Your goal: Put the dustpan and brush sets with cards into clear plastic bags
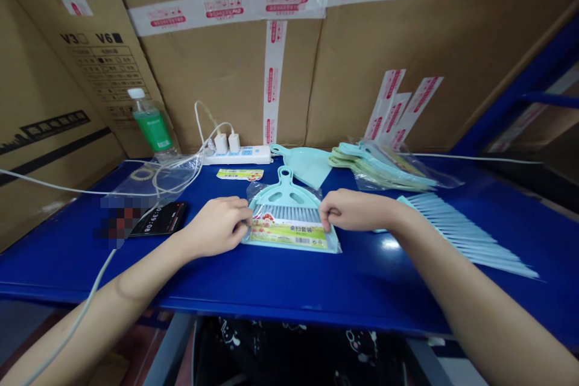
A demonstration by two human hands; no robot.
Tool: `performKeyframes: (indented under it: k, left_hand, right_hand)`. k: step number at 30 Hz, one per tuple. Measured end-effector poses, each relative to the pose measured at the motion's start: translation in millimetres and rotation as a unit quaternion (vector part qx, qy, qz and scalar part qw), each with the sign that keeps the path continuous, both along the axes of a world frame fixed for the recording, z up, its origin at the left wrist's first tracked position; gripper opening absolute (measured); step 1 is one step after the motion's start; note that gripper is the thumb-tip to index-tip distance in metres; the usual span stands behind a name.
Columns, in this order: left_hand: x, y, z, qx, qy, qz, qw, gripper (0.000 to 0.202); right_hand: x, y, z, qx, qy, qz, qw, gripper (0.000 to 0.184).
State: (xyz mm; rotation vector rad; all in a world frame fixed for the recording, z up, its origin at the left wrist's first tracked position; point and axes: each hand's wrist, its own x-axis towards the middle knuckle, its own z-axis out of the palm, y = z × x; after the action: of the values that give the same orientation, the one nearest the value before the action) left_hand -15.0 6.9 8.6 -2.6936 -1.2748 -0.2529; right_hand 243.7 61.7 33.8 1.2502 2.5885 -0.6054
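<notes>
On the head camera, at a blue table (280,289): touches both sides of a bagged dustpan-and-brush set (289,230), flat between left hand (222,226) and right hand (347,208), with fingers curled at its edges; cannot tell firm grasp from light touch on either side. Has a loose dustpan (308,164) just behind, a loose brush (468,232) at right, a power strip (254,155) beyond.

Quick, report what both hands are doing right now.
Left hand: fingers curled at the left edge of the bagged dustpan set; whether it grips cannot be told.
Right hand: curled at the right edge; grip cannot be told.
</notes>
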Motion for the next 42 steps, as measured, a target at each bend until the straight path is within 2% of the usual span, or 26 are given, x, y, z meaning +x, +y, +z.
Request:
performKeyframes:
  k: [5, 10, 15, 19, 23, 29, 42]
  left_hand:
    - [1.1, 0.0, -3.1, 0.031, 0.035, -0.019, 0.999, 0.019]
    - [2.1, -1.2, -8.0, 0.092, 0.043, -0.068, 0.992, 0.021]
    - [4.6, -3.4, -10.0, 0.083, 0.04, -0.12, 0.988, 0.026]
    - [5.9, -2.9, -12.0, 0.049, 0.066, -0.129, 0.988, 0.034]
    - [6.4, -1.9, -13.4, 0.023, 0.076, -0.128, 0.989, 0.038]
    - [9.0, -2.7, -12.5, -0.011, 0.031, -0.122, 0.992, 0.037]
    - [8.7, -4.4, -7.5, -0.031, 0.007, -0.056, 0.998, 0.034]
  right_hand:
    - [-6.2, -5.7, -2.4, 0.075, -0.013, 0.013, 0.997, 0.025]
    - [-16.9, -9.1, -8.9, 0.13, 0.051, 0.085, 0.987, 0.022]
    - [-23.0, -11.4, -16.3, 0.094, 0.144, 0.14, 0.975, 0.036]
    - [-22.6, -12.2, -15.7, 0.046, 0.146, 0.156, 0.976, 0.049]
    - [-22.2, -12.2, -12.8, 0.031, 0.135, 0.164, 0.977, 0.052]
    - [-24.1, -15.4, -9.9, 0.043, 0.113, 0.132, 0.984, 0.052]
    - [-12.1, -13.5, 1.7, -0.004, 0.058, 0.088, 0.994, 0.05]
